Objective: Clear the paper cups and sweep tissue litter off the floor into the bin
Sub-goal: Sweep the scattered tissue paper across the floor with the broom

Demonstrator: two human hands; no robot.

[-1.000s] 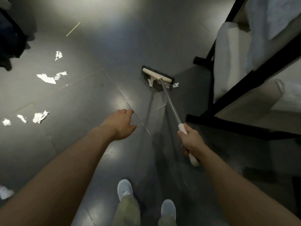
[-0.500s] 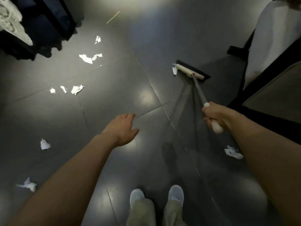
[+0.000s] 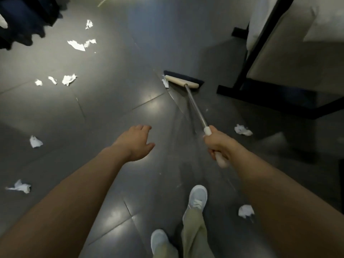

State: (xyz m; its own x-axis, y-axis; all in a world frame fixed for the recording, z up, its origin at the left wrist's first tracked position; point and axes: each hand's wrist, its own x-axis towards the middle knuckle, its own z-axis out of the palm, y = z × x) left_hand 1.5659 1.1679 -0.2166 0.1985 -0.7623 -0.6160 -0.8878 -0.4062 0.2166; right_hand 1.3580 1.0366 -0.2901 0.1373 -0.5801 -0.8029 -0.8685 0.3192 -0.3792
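Right foot [image 3: 197, 199] now leads; right hand [image 3: 217, 146] grips broom [image 3: 197, 110], scrap [image 3: 165, 83] touching its head; left hand [image 3: 136, 144] hovers, fingers relaxed.

Dim indoor scene lit from overhead. Soft white glare patches lie on the glossy dark floor [image 3: 115, 101], the brightest near the centre and lower middle. Tissue scraps [image 3: 69, 79] show stark white against it. The broom [image 3: 181, 81] handle is smeared by motion blur, with a ghosted streak beside it. The top left corner sinks into deep shadow. Wide-angle distortion bends lines near the edges.
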